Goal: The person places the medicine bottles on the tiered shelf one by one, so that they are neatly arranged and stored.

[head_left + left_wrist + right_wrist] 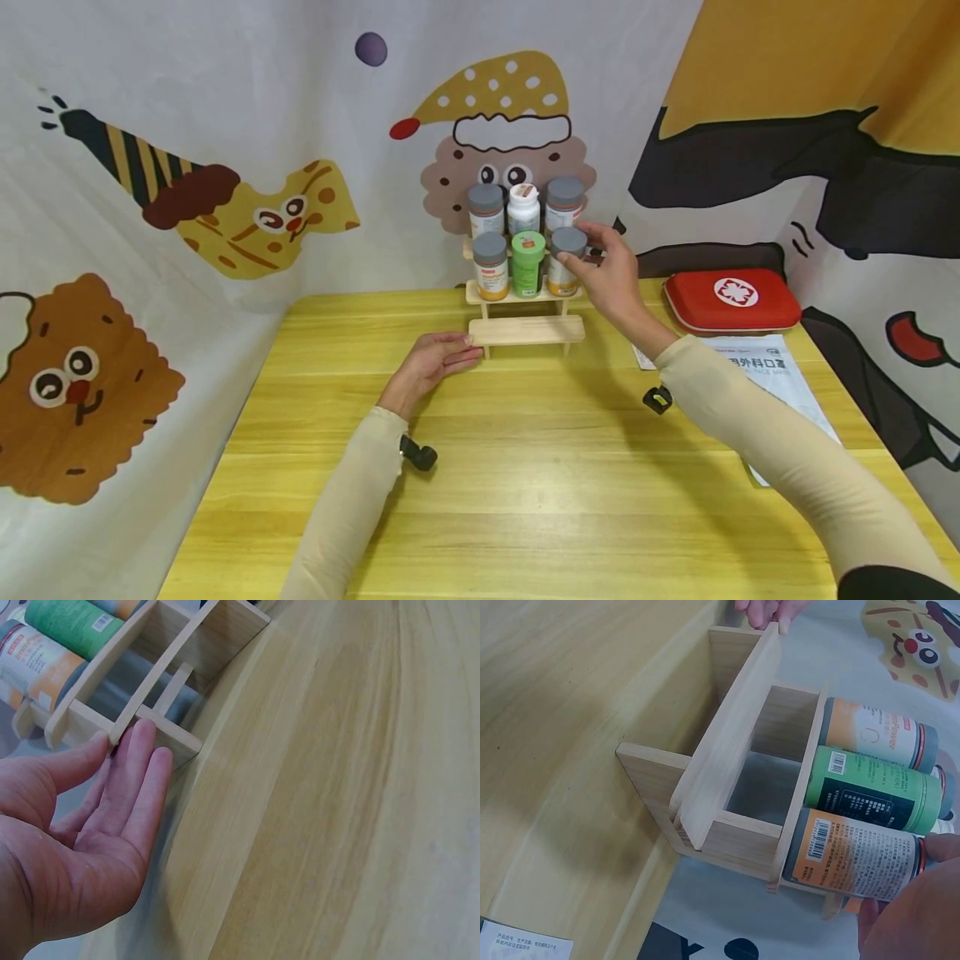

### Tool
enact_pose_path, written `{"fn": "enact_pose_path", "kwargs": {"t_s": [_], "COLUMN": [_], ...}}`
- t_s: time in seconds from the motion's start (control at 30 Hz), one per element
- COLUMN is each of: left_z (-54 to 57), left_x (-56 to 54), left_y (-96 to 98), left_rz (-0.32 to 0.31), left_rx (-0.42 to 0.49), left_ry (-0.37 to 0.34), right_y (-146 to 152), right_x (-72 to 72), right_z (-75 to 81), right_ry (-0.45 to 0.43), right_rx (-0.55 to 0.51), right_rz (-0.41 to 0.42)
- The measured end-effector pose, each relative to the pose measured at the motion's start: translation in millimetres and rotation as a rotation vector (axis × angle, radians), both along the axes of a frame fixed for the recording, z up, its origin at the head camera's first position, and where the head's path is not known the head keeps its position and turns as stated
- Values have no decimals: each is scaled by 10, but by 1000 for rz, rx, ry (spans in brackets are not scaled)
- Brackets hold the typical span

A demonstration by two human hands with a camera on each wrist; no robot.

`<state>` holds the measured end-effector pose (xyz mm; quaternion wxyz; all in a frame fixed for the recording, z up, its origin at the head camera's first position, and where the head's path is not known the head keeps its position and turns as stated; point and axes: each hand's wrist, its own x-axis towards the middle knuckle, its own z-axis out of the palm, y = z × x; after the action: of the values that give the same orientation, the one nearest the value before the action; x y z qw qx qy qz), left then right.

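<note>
A small stepped wooden rack (527,330) stands at the back of the table. My left hand (437,364) is at its left end, with thumb and fingertips (142,731) on either side of the lowest shelf's end. On the middle shelf, my right hand (613,279) grips a grey-lidded bottle (564,265) with an orange-and-white label, thumb and fingers near its lid. Beside that bottle stand a green bottle (528,265) and another grey-lidded bottle (491,268). The top shelf holds a white bottle (523,210) between two grey-lidded bottles, left (486,212) and right (564,205).
A red zipped case (731,300) with a white emblem lies at the table's back right. In front of it is a white printed packet (787,375), partly covered by my right forearm. A cartoon-printed cloth (300,92) hangs behind the wooden table (525,483).
</note>
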<state>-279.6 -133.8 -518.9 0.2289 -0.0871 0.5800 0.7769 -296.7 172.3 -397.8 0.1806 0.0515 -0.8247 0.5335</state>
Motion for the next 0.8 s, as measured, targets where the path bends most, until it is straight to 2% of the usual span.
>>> {"fn": "enact_pose_path", "kwargs": {"t_s": [0.3,0.53,0.67,0.8], "left_z": [9,55,114,180], "left_x": [-22,9,56,122], "left_y": [7,15,20,-10], "left_rz": [6,24,19,-4], "left_rx": [-5,-33,-132,-281], "left_ry": [-1,9,52,144], "right_y": [4,64,142,229], "right_x": [23,115,192,286], "right_z": [-11,-64,-137,-217], "right_ry": [-2,-33,-54,-91], "right_rx": [22,99,133,168], "right_rz": [12,53,69,85]}}
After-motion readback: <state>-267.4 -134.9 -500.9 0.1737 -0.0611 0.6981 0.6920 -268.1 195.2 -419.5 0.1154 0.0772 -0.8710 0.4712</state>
